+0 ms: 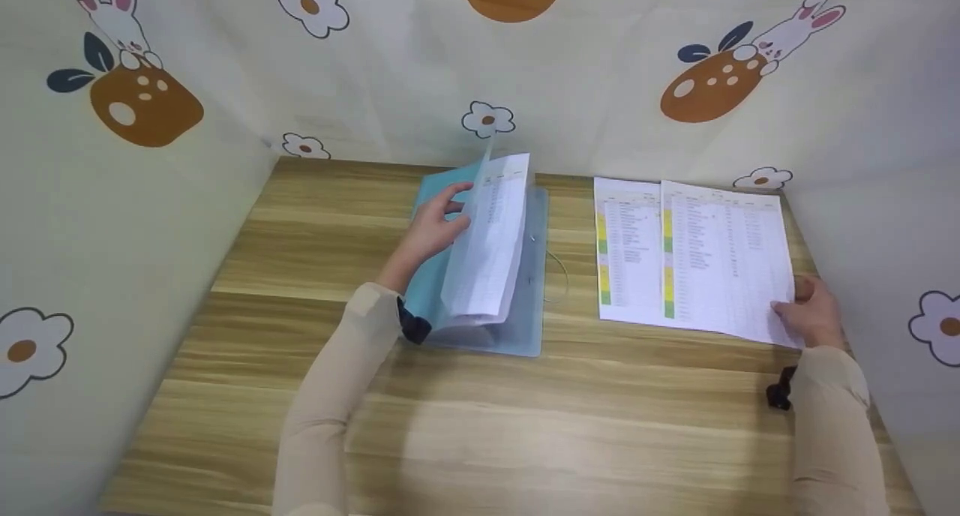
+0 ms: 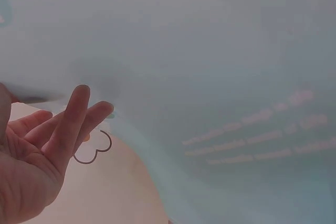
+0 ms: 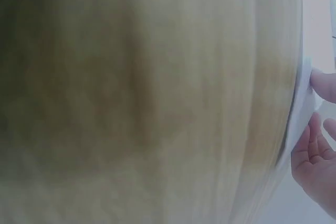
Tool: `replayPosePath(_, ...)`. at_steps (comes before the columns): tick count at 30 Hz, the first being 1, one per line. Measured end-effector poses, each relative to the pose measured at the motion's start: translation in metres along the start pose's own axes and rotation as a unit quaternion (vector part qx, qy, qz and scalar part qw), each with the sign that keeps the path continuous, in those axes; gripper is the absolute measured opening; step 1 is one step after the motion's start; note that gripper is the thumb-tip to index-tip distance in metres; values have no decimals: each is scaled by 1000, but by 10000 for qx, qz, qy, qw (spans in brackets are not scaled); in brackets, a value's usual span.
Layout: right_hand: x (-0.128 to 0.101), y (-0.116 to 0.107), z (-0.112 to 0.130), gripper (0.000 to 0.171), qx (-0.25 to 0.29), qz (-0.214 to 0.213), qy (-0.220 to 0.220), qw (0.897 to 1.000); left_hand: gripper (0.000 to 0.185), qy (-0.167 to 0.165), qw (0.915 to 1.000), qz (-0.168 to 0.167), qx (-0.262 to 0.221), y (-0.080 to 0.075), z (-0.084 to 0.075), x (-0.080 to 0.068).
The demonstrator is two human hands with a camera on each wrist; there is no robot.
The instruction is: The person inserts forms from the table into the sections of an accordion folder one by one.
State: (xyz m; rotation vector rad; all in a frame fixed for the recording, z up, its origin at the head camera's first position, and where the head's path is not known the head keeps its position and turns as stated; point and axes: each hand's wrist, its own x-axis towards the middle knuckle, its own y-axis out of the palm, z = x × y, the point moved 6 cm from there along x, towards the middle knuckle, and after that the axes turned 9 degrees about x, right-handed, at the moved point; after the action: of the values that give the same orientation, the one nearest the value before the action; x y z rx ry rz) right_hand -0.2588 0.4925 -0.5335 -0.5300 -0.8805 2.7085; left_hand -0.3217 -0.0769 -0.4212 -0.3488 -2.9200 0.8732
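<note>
A light-blue folder [image 1: 537,291] lies opened on the table in the head view. Its inner printed sheets [image 1: 501,238] and a translucent leaf stand partly raised. Against the left side of these raised leaves is my left hand [image 1: 439,223], fingers extended. In the left wrist view the left hand [image 2: 52,156] has its fingers beside a large pale-blue sheet [image 2: 220,77]. To the right lie two overlapping printed sheets [image 1: 720,276] with yellow and green bands. My right hand [image 1: 816,313] pinches the lower right edge of the upper one, thumb on top, as the right wrist view also shows.
The wood-grain table [image 1: 600,426] spans the area below both hands. A thin cord [image 1: 564,276] loops out from the folder's right side. Patterned cloth walls [image 1: 397,73] enclose the table at the back and both sides.
</note>
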Motion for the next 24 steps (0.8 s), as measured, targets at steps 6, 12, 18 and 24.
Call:
replayPosePath(6, 0, 1, -4, 79, 10, -6, 204, 9998, 48, -68, 10000, 17, -53, 0, 0, -1)
replayPosePath(12, -8, 1, 1, 60, -105, -107, 20, 9999, 49, -19, 10000, -21, 16, 0, -1, -1)
replayPosePath(18, -13, 0, 5, 49, -143, -380, -39, 9992, 50, 128, 9998, -94, 100, -1, -2, 0)
replayPosePath(24, -13, 0, 4, 52, -158, -212, 213, 9994, 48, 46, 9999, -37, 116, -1, -1, -1)
